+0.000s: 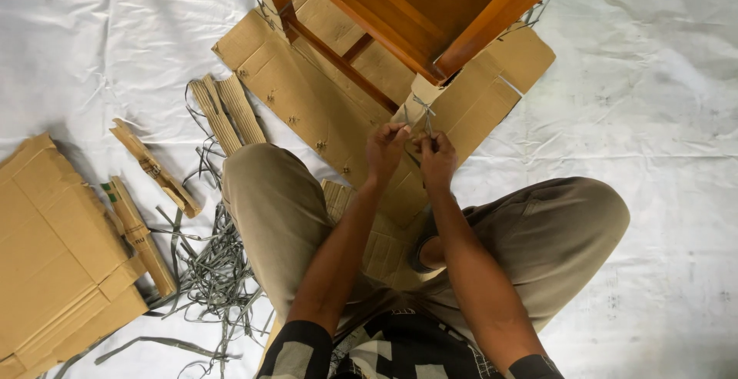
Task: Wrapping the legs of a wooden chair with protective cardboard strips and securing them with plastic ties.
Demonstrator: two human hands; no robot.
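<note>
Two hands pinch a grey strap at a cardboard-wrapped chair leg.

Both the left hand point(384, 148) and the right hand point(437, 157) have their fingers closed tight on the thin grey strap point(424, 111), which crosses the cardboard wrap point(469, 94) just below the wooden chair point(430, 10). The hands nearly touch each other, held above the person's folded knees. Flattened cardboard point(307, 110) lies under the chair on a white sheet point(661, 102). More loose grey straps point(215, 271) are heaped to the left, beside a folded box point(54, 256) and cardboard strips point(154, 167).
</note>
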